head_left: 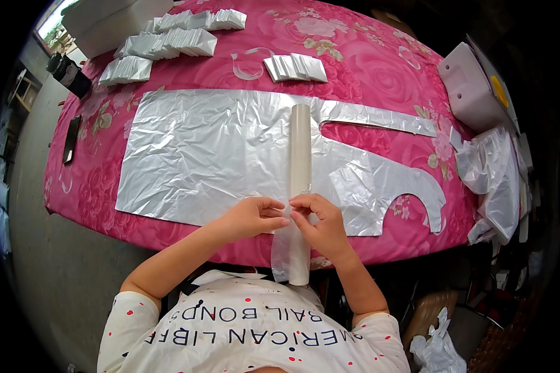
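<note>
A silver plastic apron (199, 149) lies flat and wrinkled, its straps toward the right. Across it, pointing from my body to the far side, rests a long narrow roll of whitish film (300, 146). A clear loose flap of film (281, 255) hangs beside the roll's near end, which reaches past the table edge. My left hand (258, 217) is just left of the roll, thumb and curved fingers apart. Over the roll, my right hand (320, 222) has thumb and fingers drawn together in a pinch; what is between them is too small to tell.
Rows of folded silver packets (168, 43) stand at the far left, with a smaller group (295, 67) at the back middle. White foam boxes (109, 25) are at the far left and right. Clear plastic bags (491, 174) hang at the right edge. A dark strip (71, 140) lies left.
</note>
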The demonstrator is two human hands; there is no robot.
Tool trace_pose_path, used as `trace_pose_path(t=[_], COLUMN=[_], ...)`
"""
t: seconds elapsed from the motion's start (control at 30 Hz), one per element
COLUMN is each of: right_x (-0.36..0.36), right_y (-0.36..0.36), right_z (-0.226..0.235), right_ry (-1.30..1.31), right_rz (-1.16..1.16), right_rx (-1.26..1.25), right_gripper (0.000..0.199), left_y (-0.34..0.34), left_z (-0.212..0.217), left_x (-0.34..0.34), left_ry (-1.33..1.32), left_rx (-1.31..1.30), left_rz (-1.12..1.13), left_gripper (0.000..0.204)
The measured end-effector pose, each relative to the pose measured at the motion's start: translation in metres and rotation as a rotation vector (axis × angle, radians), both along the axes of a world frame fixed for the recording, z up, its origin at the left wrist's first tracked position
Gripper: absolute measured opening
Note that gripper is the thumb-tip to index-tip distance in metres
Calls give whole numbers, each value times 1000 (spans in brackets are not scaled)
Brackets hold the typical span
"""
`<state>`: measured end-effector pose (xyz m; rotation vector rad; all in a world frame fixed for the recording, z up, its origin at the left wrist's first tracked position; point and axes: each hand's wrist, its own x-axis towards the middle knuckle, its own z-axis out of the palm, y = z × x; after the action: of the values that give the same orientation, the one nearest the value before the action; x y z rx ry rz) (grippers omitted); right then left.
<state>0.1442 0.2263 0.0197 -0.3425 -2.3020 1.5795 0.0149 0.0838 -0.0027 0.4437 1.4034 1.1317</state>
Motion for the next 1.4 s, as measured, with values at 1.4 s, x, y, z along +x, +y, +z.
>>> trace_pose_path(t=[1.4], right_x=[76], right_y=[-10], right_z=[15], right_ry=[-395], right_rz=[-280], right_rx=[315], right_gripper=[38], left_y=[-100], left_z=[1], left_x=[-101], left_ry=[-58], left_rx=[3], left_rz=[397], left_gripper=[12])
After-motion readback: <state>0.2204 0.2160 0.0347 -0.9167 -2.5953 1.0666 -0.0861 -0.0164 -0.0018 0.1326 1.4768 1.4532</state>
